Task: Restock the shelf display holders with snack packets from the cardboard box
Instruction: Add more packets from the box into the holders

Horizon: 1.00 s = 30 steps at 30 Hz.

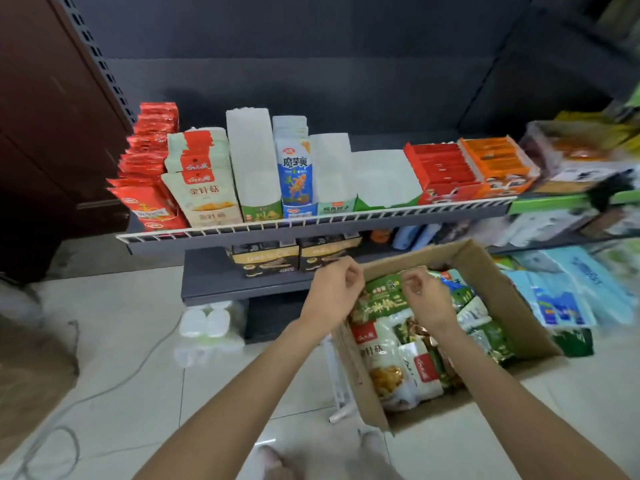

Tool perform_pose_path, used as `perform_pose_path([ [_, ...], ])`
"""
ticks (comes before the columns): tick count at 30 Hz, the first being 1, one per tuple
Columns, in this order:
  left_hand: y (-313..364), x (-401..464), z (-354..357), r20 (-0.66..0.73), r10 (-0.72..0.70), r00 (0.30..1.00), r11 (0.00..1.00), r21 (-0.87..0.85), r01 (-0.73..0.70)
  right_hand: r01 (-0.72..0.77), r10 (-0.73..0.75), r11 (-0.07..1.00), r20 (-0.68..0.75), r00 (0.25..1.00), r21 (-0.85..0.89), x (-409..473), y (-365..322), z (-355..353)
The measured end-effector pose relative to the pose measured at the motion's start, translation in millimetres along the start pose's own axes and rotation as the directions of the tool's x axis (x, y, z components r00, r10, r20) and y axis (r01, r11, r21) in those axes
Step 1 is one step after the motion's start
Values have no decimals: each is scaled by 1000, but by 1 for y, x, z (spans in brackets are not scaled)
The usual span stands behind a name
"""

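Seen from the head camera, the left hand (334, 289) and right hand (427, 294) pinch the top corners of a green snack packet (379, 299) above the cardboard box (512, 306) on the floor. A clean restock likely means lifting it level, then sliding it upright into an empty white display holder (382, 178) on the shelf (311, 230).

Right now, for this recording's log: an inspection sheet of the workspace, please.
Surface: pale tiled floor; grey shelf with white wire front rail.
Job's things: open cardboard box on the floor, full of snack packets; green packet on top. Display holders on the shelf, several white ones looking empty.
Clutter: wrapped white rolls on the floor beside the lower shelf.
Grippers: left hand and right hand over the box, fingers curled at the green packet's top edge; grip unclear.
Cables: grey cable trailing across the floor.
Surroundings: dark back panel, brown door at left, blurred goods at right.
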<state>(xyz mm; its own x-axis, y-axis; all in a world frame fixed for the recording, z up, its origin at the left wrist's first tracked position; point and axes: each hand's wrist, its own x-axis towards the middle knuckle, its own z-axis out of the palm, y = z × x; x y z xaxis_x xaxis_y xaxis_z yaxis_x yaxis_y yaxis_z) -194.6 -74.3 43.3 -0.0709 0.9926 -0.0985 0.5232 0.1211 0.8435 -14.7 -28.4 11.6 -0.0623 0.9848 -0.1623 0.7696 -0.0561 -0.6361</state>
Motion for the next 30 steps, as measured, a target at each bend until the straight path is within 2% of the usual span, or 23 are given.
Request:
perform_pose_path([
  [3,4,7,60,167,-95,981,988,139,72,-55,88,978,157,984,-202,14,61,-17],
  [6,15,15,114,283,-210,936,942,315,116,84,55,919,335,941,-386,29,110,-39],
  [9,22,15,158,356,-295,887,860,504,83,232,6,858,460,888,-458,44,142,-60],
  [12,19,13,181,378,-386,841,762,644,60,363,-60,775,511,857,-517,55,156,-71],
  [15,15,12,191,343,-404,848,751,653,94,483,-103,695,591,800,-533,64,155,-79],
  [17,18,11,194,310,-410,858,762,634,135,505,-93,723,658,748,-472,70,155,-84],
  [19,23,12,194,261,-399,879,792,581,187,476,-84,794,707,702,-378,75,155,-88],
  [21,27,13,192,197,-376,905,845,473,248,500,-100,787,726,680,-360,77,154,-92],
  [24,34,14,189,129,-346,929,923,227,312,552,-217,731,630,746,-402,76,149,-98],
  [27,40,16,184,125,-380,916,921,-42,388,451,-320,860,433,842,-240,80,148,-104],
  [30,45,22,177,-36,-388,921,914,-144,379,347,-324,938,368,872,4,80,145,-109],
])
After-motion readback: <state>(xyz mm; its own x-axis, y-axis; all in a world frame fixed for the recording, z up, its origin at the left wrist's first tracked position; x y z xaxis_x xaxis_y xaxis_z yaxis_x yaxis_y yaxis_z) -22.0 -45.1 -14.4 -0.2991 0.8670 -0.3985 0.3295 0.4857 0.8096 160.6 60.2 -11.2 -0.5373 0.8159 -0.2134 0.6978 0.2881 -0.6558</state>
